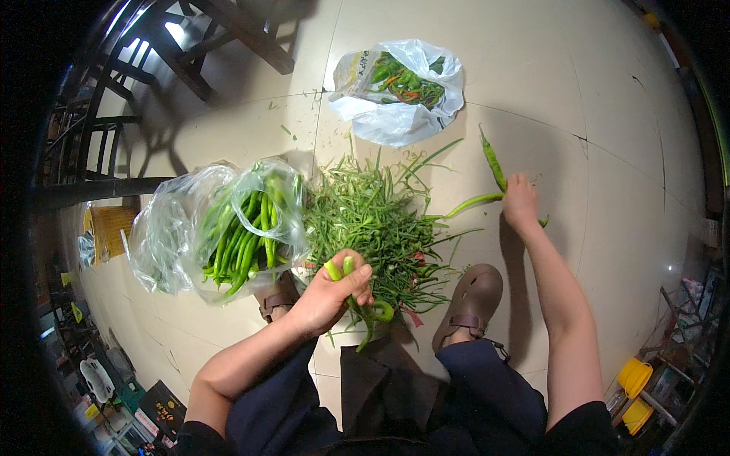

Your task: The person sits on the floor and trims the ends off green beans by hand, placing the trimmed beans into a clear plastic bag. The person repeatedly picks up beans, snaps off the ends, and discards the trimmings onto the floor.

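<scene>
Several green chili peppers (366,312) are gripped in my left hand (336,288), with pale cut-looking ends above the thumb and curled tips below. To the right, my right hand (520,202) is at a few long green peppers (493,159) low over or on the floor; whether its fingers hold them is hard to tell. A pile of green stems and trimmings (370,228) lies between the hands. Left of it, a clear plastic bag (171,228) holds many long green peppers (245,245). A white plastic bag (388,122) beyond the pile contains green and some red peppers (408,85).
My feet in brown clogs (470,296) flank the pile on the tiled floor (524,68). Dark wooden furniture (245,28) stands at the upper left. Yellow containers (635,379) are at the lower right, and boxes (162,407) at the lower left.
</scene>
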{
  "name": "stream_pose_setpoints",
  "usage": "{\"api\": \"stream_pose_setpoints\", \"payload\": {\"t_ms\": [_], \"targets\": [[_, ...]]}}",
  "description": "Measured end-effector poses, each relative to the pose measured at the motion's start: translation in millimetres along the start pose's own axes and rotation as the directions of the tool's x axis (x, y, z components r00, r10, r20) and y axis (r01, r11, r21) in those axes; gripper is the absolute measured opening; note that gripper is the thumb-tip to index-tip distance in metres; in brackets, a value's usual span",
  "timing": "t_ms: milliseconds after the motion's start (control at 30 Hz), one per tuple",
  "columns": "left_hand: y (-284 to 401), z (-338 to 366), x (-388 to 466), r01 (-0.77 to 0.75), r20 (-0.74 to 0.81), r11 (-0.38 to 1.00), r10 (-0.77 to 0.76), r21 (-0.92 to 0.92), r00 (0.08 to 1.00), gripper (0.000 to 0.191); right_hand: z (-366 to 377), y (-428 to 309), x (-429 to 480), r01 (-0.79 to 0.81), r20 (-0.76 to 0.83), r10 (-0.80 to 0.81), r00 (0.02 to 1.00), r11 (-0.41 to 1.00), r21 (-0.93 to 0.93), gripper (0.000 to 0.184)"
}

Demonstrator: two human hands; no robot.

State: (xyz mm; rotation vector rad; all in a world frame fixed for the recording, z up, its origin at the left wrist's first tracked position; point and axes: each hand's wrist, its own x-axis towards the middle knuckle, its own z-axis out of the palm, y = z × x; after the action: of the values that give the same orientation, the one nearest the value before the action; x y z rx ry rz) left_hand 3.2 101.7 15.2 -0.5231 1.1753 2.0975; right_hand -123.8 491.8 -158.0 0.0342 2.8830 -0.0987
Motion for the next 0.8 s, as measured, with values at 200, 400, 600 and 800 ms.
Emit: {"api": "stream_pose_setpoints", "payload": {"t_ms": [200,400,600,800], "targets": [[-1,-3,1,0.068,0.036,0.996,-0.070,0.051,0.997,0.019,12,6,-21,0.079,-0.140,-0.063,0.988,0.990,0.115,0.041],[-1,-7,3,0.056,-0.100,0.996,-0.048,0.072,0.994,0.025,-42,-46,-49,0.029,0.058,-0.072,0.996,0.837,0.547,0.038],[6,-11,16,-0.059,-0.259,0.993,0.085,0.104,0.962,0.041,-104,-177,-140,0.217,0.001,-0.412,0.911,0.482,0.849,0.039],[19,-20,11,-0.179,-0.322,0.979,0.202,0.101,0.925,0.033,-116,-235,-176,0.116,0.086,-0.618,0.781,0.279,0.953,0.033]]}}
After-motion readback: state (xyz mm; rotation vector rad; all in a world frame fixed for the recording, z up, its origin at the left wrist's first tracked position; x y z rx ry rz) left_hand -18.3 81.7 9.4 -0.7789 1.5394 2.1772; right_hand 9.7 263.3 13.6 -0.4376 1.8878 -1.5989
